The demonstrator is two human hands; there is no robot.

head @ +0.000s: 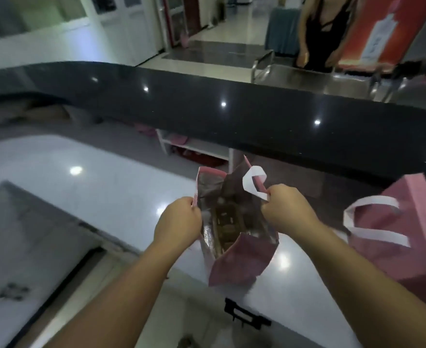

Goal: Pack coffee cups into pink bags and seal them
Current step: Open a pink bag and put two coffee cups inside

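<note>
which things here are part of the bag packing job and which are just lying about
Part of the job:
- open pink bag, silver lined, brown contents too blurred to name
- left hand pinching its left rim
- right hand pinching its right rim by the white handle
- second pink bag at right

Lying about:
- black counter
- white shelf beneath it
- person standing beyond

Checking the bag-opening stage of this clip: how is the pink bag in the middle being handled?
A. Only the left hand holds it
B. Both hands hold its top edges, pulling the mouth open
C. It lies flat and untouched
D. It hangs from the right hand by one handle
B: the left hand and right hand each grip an opposite top edge of the pink bag, whose mouth gapes open.
</note>
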